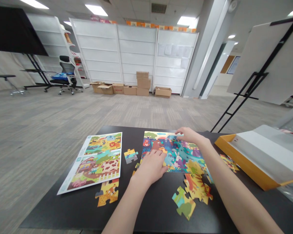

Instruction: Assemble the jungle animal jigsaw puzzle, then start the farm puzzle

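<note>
A colourful animal jigsaw puzzle [178, 159] lies mostly joined on the black table. My left hand [153, 164] rests flat on its lower left part, fingers stretched out and thumb apart. At the puzzle's top edge, my right hand [187, 135] touches the surface with its fingers apart; no piece shows in it. Loose jigsaw pieces lie around: a yellow and grey one [131, 156] to the left, a green one [184, 203] in front, and orange ones [197, 188] at the lower right, partly overlapping the puzzle. My right forearm hides some of the right side.
A printed picture sheet [97, 159] lies at the left, over orange leopard-spotted pieces [108, 193]. On the right stands an open yellow and white box [256, 159], with more pieces [229, 162] beside it. A clear plastic bag [291, 193] lies near the box.
</note>
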A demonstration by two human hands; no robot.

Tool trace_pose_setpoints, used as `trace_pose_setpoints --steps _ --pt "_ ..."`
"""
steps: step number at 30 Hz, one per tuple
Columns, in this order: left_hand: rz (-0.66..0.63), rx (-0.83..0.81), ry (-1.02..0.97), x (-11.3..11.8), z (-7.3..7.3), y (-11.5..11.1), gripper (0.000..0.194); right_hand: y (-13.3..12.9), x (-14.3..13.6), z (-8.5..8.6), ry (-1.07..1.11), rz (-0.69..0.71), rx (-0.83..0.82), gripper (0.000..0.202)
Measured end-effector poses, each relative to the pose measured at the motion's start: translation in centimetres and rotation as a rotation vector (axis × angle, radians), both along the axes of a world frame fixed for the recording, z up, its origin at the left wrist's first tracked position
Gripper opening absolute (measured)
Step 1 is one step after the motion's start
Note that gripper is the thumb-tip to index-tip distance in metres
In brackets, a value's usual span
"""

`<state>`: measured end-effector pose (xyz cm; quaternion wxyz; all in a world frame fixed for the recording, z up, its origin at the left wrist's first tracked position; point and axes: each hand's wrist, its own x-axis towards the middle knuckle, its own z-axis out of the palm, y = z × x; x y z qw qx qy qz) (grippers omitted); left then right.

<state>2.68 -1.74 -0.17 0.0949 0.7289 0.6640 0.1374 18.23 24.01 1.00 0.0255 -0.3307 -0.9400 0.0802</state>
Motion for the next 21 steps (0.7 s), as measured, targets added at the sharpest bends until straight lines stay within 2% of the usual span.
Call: trace_pose_setpoints --steps 3,5,7,10,15,21 --pt "0.005 0.014 -0.025 -0.1 -0.1 0.1 0.040 -1.8 0.3 1.0 0.118 0.037 -0.035 0.028" --pt "0.007 0.017 -0.028 -0.1 0.0 0.2 0.043 -3.9 0.7 1.3 0.179 0.073 -0.117 0.026" --pt "0.011 0.023 -0.023 -0.1 0.0 0.4 0.044 -6.1 1.3 1.1 0.203 0.135 -0.226 0.026" --pt "0.022 0.034 -0.008 0.2 0.0 0.7 0.045 -8.4 2.4 -0.2 0.217 0.183 -0.350 0.032" --pt "0.046 0.075 0.038 0.8 -0.5 1.2 0.042 -8.9 3.3 -2.2 0.253 0.205 -0.391 0.051" --pt "0.097 0.091 0.094 1.2 -0.8 1.4 0.048 -9.1 3.1 -2.1 0.253 0.224 -0.345 0.047"
